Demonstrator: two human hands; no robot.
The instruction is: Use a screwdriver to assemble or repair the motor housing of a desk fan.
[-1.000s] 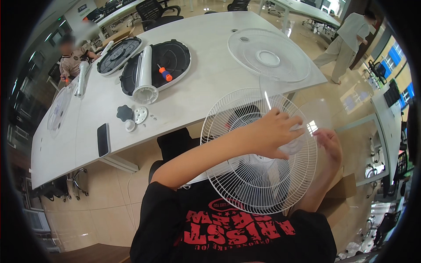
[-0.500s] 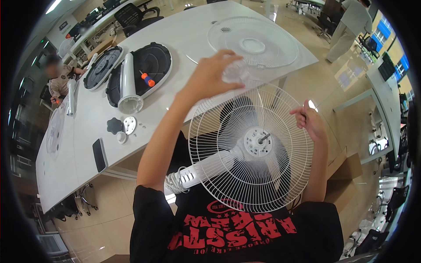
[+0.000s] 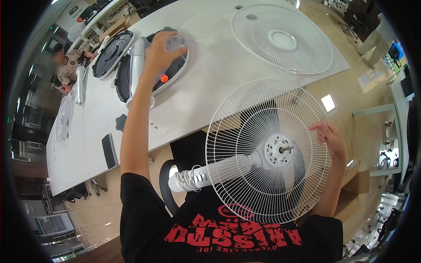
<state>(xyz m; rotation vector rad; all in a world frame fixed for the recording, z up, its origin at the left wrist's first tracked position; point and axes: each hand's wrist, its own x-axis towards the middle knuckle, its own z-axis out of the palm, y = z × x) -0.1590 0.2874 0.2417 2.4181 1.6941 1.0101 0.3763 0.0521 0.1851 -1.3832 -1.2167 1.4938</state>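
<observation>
My left hand [image 3: 158, 55] is raised over the table's far left, its fingers and thumb curved around a clear plastic fan blade [image 3: 175, 42] with a round hub; its thin outline is hard to make out. A white fan body [image 3: 230, 171] lies across my lap, cord [image 3: 188, 179] bundled at its lower end. Its rear wire grille [image 3: 239, 193] faces up, with a metal shaft [image 3: 286, 149] standing out of the motor plate. Beside the grille's right rim is my right hand [image 3: 331, 138], holding nothing, index finger stretched out and the others loosely bent.
The front grille [image 3: 302, 55] lies on the white table [image 3: 206, 94] at the far right. To the left are black-and-white bases [image 3: 113, 55], a white tube [image 3: 137, 65], an orange-handled screwdriver [image 3: 164, 78], a black knob [image 3: 121, 122] and a phone [image 3: 109, 151]. Another person [image 3: 70, 65] sits at far left.
My left hand has swung left with the clear fan blade, from above the grille to over the bases. The view has shifted, so the fan and table sit differently in it.
</observation>
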